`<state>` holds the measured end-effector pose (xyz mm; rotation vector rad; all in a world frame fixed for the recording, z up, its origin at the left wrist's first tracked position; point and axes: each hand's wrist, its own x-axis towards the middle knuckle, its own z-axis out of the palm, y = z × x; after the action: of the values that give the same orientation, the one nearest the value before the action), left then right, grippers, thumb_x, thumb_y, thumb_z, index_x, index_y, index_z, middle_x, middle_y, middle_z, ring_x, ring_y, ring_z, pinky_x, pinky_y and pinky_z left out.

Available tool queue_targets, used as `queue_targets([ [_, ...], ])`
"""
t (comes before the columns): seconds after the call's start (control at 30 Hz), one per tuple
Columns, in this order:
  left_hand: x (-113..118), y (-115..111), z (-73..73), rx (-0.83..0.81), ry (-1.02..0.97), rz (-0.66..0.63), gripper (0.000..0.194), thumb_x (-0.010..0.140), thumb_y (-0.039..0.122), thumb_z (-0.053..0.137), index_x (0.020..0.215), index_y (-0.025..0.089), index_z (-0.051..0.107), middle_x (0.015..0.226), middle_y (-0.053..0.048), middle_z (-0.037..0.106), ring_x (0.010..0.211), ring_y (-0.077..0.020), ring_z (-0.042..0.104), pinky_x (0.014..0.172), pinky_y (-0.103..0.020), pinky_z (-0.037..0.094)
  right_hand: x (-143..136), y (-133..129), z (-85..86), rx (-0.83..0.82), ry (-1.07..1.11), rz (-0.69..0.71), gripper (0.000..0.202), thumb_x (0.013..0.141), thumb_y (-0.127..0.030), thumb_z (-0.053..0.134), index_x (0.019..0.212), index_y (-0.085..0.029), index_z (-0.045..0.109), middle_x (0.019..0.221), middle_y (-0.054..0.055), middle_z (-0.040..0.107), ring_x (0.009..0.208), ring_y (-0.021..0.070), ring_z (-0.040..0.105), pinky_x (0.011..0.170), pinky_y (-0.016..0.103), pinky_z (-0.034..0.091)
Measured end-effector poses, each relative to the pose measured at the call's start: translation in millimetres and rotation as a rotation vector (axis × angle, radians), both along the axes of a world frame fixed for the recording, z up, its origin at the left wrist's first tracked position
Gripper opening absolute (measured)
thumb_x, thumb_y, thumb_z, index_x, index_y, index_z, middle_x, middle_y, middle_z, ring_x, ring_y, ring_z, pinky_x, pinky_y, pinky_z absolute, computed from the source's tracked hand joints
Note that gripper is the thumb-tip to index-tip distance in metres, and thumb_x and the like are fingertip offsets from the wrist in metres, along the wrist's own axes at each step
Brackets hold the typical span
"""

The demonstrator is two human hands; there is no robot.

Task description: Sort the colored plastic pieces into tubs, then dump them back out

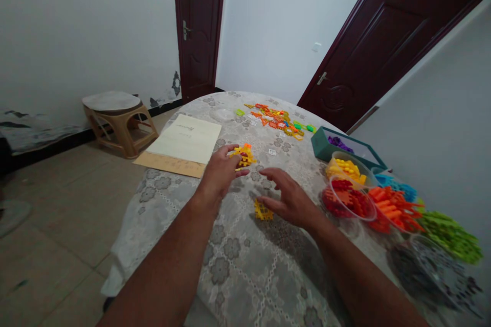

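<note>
My left hand [222, 168] grips a small assembly of yellow interlocking plastic building pieces [244, 156], with some orange and dark red in it. My right hand [286, 193] hovers to the right, fingers apart, holding nothing. Below its thumb, a yellow square lattice building piece [263, 210] lies on the patterned tablecloth [226, 271]; whether the thumb touches it I cannot tell. Just beyond the hands a small white piece with holes [272, 152] rests on the cloth.
Loose orange, yellow and green pieces [274, 118] lie at the far side. On the right stand a green box [319, 144] and tubs of yellow [347, 169], red [351, 199], orange [395, 209] and grey pieces [441, 265]. Paper sheets [184, 138] lie left; a stool [115, 117] stands beyond.
</note>
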<state>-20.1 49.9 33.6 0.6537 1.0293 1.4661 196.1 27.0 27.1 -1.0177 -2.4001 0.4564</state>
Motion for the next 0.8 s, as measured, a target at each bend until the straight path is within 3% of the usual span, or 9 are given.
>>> queue_targets([
  [0.07, -3, 2, 1.9, 0.003, -0.030, 0.108, 0.052, 0.075, 0.010, 0.072, 0.126, 0.020, 0.066, 0.103, -0.013, 0.076, 0.080, -0.0234, 0.077, 0.064, -0.036, 0.065, 9, -12, 2.1, -0.082, -0.170, 0.083, 0.058, 0.093, -0.035, 0.078, 0.146, -0.030, 0.056, 0.146, 0.012, 0.061, 0.133, 0.0304, 0.059, 0.113, 0.050, 0.051],
  [0.17, -5, 4, 4.3, 0.060, -0.122, 0.233, 0.052, 0.076, 0.007, 0.066, 0.126, 0.021, 0.064, 0.104, -0.011, 0.074, 0.083, -0.0216, 0.075, 0.071, -0.039, 0.067, 13, -22, 2.2, -0.141, -0.286, 0.112, 0.043, 0.094, -0.028, 0.075, 0.136, -0.028, 0.065, 0.136, 0.011, 0.065, 0.125, 0.0284, 0.063, 0.109, 0.046, 0.053],
  [0.27, -8, 6, 4.9, 0.141, -0.240, 0.361, 0.049, 0.077, 0.006, 0.062, 0.123, 0.022, 0.062, 0.106, -0.009, 0.072, 0.092, -0.0208, 0.074, 0.083, -0.041, 0.068, 8, -15, -2.6, -0.125, -0.210, 0.085, 0.035, 0.097, -0.028, 0.071, 0.131, -0.027, 0.065, 0.125, 0.010, 0.068, 0.114, 0.0256, 0.066, 0.102, 0.043, 0.056],
  [0.4, -13, 9, 4.3, 0.190, -0.328, 0.486, 0.047, 0.079, 0.007, 0.060, 0.123, 0.025, 0.058, 0.111, -0.008, 0.070, 0.101, -0.0195, 0.074, 0.094, -0.041, 0.065, -14, 15, -11.6, 0.002, 0.007, 0.048, 0.032, 0.099, -0.030, 0.067, 0.130, -0.026, 0.063, 0.121, 0.010, 0.069, 0.114, 0.0250, 0.066, 0.101, 0.042, 0.055],
  [0.5, -15, 11, 3.3, 0.179, -0.342, 0.512, 0.049, 0.079, 0.008, 0.060, 0.125, 0.025, 0.057, 0.115, -0.009, 0.068, 0.105, -0.0191, 0.073, 0.097, -0.041, 0.064, -44, 45, -18.7, 0.118, 0.070, 0.018, 0.033, 0.098, -0.029, 0.066, 0.130, -0.024, 0.064, 0.124, 0.012, 0.069, 0.118, 0.0265, 0.064, 0.105, 0.043, 0.052],
  [0.6, -16, 12, 1.6, 0.163, -0.341, 0.500, 0.053, 0.077, 0.009, 0.061, 0.128, 0.025, 0.057, 0.115, -0.010, 0.068, 0.107, -0.0205, 0.072, 0.097, -0.042, 0.063, -74, 70, -26.3, 0.183, -0.043, -0.036, 0.039, 0.096, -0.027, 0.068, 0.133, -0.019, 0.064, 0.130, 0.015, 0.068, 0.123, 0.0288, 0.061, 0.111, 0.044, 0.048],
  [0.8, -18, 12, -0.6, 0.133, -0.364, 0.469, 0.056, 0.078, 0.010, 0.062, 0.131, 0.025, 0.055, 0.119, -0.011, 0.067, 0.107, -0.0215, 0.072, 0.097, -0.043, 0.062, -94, 83, -36.8, 0.163, -0.298, -0.109, 0.041, 0.096, -0.032, 0.067, 0.134, -0.016, 0.066, 0.127, 0.018, 0.070, 0.120, 0.0314, 0.061, 0.108, 0.043, 0.047],
])
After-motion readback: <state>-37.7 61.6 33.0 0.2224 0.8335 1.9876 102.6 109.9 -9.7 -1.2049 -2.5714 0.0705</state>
